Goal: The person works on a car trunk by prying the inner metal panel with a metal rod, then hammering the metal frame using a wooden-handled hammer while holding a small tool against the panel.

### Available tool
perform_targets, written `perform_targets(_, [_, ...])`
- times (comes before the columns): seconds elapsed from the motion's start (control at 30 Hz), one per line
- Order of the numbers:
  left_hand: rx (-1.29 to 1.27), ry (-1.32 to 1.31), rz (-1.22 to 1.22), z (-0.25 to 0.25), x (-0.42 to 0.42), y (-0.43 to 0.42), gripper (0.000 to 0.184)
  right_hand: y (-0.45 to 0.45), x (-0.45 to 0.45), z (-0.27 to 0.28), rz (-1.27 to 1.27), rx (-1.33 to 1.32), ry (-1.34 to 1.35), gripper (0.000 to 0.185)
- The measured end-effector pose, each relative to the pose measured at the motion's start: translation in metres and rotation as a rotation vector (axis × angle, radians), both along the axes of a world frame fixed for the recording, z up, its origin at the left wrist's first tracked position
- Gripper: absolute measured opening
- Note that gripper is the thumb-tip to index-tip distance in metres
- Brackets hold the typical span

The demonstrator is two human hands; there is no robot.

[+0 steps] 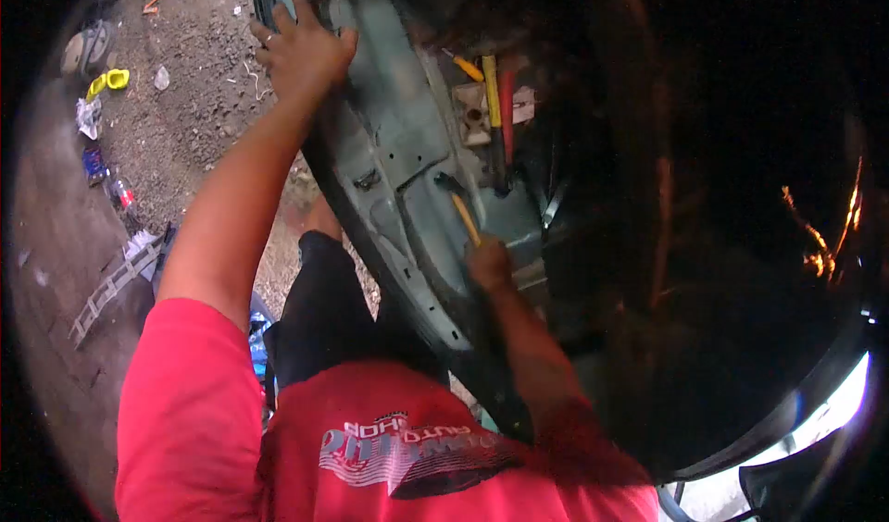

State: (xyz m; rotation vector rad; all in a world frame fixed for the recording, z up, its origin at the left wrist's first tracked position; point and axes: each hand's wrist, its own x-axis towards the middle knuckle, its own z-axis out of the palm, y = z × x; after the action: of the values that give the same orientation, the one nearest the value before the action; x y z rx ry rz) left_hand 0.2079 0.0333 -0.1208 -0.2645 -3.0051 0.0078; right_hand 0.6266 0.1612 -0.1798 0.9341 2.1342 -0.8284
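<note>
My right hand is wrapped round the yellowish handle of a hammer. Its dark head lies against or just over the pale grey-green car body panel; whether it touches, I cannot tell. Fingers spread, my left hand rests on the upper outer edge of the same panel and holds nothing. Beyond the hammer lie a yellow-and-black handled tool, a red-handled tool and a small orange-handled tool, beside a pale block with a round hole.
A dark car body with a shadowed interior fills the right side. Gravelly ground lies to the left, with a yellow object, a shoe, a bottle, litter and a grey ladder-like strip.
</note>
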Motion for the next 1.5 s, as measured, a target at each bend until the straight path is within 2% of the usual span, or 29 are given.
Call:
perform_targets(0.03, [-0.006, -0.013, 0.017, 0.000, 0.000, 0.000, 0.097, 0.001, -0.003, 0.003, 0.001, 0.004, 0.008, 0.036])
perform_targets(0.1, [-0.034, -0.031, 0.040, 0.000, -0.004, -0.006, 0.098, -0.008, -0.015, 0.028, -0.312, 0.029, 0.210, 0.030])
perform_targets(0.13, [-0.052, -0.027, 0.033, -0.002, -0.003, -0.007, 0.099, -0.013, -0.001, 0.018, -0.311, 0.019, 0.195, 0.030])
perform_targets(0.17, [-0.059, -0.026, 0.021, -0.004, 0.001, -0.006, 0.099, -0.013, 0.023, -0.002, 0.035, 0.348, 0.612, 0.028])
perform_targets(0.23, [-0.033, -0.038, 0.036, -0.002, -0.001, -0.004, 0.099, -0.006, 0.035, -0.030, 0.406, 0.698, 1.030, 0.026])
perform_targets(0.3, [-0.006, -0.044, 0.047, 0.003, -0.001, 0.003, 0.099, -0.004, 0.010, -0.032, -0.032, -0.042, 0.023, 0.025])
perform_targets(0.33, [-0.029, -0.041, 0.042, 0.004, 0.000, 0.002, 0.099, -0.007, 0.005, -0.029, -0.036, -0.042, 0.033, 0.025])
perform_targets(0.4, [-0.067, -0.055, 0.047, 0.002, -0.001, -0.005, 0.099, -0.015, -0.013, 0.012, -0.307, 0.092, 0.408, 0.025])
perform_targets(0.43, [-0.042, -0.065, 0.030, 0.001, 0.000, -0.007, 0.100, -0.019, -0.001, 0.009, -0.306, 0.086, 0.384, 0.025])
perform_targets(0.47, [-0.007, -0.067, 0.012, 0.001, 0.001, -0.006, 0.100, -0.016, 0.013, -0.005, 0.019, 0.341, 0.596, 0.024])
perform_targets(0.53, [-0.024, -0.076, 0.026, 0.003, 0.004, -0.003, 0.100, -0.003, 0.027, -0.016, 0.352, 0.602, 0.804, 0.025])
perform_targets(0.6, [-0.039, -0.067, 0.044, 0.008, -0.004, 0.001, 0.100, 0.010, 0.025, -0.012, -0.070, -0.051, 0.002, 0.026])
perform_targets(0.7, [-0.035, -0.065, 0.023, -0.003, 0.005, -0.007, 0.100, 0.014, 0.037, 0.016, -0.083, 0.073, 0.210, 0.027])
perform_targets(0.73, [-0.033, -0.050, 0.016, -0.006, 0.004, -0.007, 0.100, 0.014, 0.066, 0.001, -0.086, 0.074, 0.193, 0.027])
perform_targets(0.77, [-0.024, -0.015, 0.014, -0.006, -0.001, -0.006, 0.100, 0.019, 0.104, -0.040, -0.099, -0.026, 0.347, 0.027])
perform_targets(0.83, [-0.031, -0.042, 0.021, -0.001, 0.001, -0.006, 0.100, 0.024, 0.133, -0.052, -0.117, -0.118, 0.504, 0.028])
perform_targets(0.87, [-0.041, -0.066, 0.034, 0.001, -0.001, -0.003, 0.100, 0.029, 0.134, -0.048, 0.167, -0.005, 0.403, 0.026])
perform_targets(0.93, [-0.045, -0.059, 0.042, 0.005, -0.005, 0.000, 0.101, 0.032, 0.110, -0.029, 0.445, 0.097, 0.298, 0.026])
perform_targets(1.0, [-0.064, -0.096, 0.043, -0.003, 0.007, -0.005, 0.101, 0.033, 0.083, 0.027, -0.087, -0.004, 0.131, 0.027])
perform_targets(1.03, [-0.057, -0.077, 0.027, -0.009, 0.008, -0.007, 0.102, 0.025, 0.097, 0.034, -0.094, -0.003, 0.114, 0.027])
perform_targets(1.13, [-0.065, -0.049, 0.043, -0.003, -0.008, -0.010, 0.101, 0.009, 0.123, -0.002, -0.413, -0.286, 0.372, 0.029])
perform_targets(1.2, [-0.057, -0.080, 0.057, 0.000, -0.006, 0.004, 0.101, 0.022, 0.146, -0.044, 0.297, 0.093, -0.041, 0.030])
perform_targets(1.23, [-0.057, -0.087, 0.058, 0.004, -0.004, 0.004, 0.100, 0.027, 0.139, -0.047, 0.292, 0.098, -0.030, 0.030])
perform_targets(1.3, [-0.079, -0.108, 0.060, 0.004, -0.002, -0.004, 0.099, 0.024, 0.129, -0.029, 0.611, 0.190, -0.102, 0.039])
perform_targets(1.33, [-0.071, -0.086, 0.046, 0.003, 0.000, -0.005, 0.098, 0.017, 0.129, -0.013, 0.615, 0.177, -0.109, 0.039])
perform_targets(1.37, [-0.054, -0.060, 0.028, 0.004, 0.000, -0.004, 0.097, 0.012, 0.127, 0.003, 0.147, 0.100, 0.102, 0.036])
perform_targets(1.43, [-0.061, -0.065, 0.046, 0.006, -0.003, -0.003, 0.097, 0.013, 0.112, 0.003, -0.325, 0.027, 0.330, 0.034])
perform_targets(1.47, [-0.071, -0.095, 0.051, 0.005, 0.001, -0.001, 0.097, 0.012, 0.117, -0.002, 0.056, 0.001, 0.076, 0.037])
perform_targets(1.5, [-0.058, -0.090, 0.039, 0.005, 0.001, 0.003, 0.097, 0.017, 0.116, -0.008, 0.240, 0.001, -0.049, 0.039])
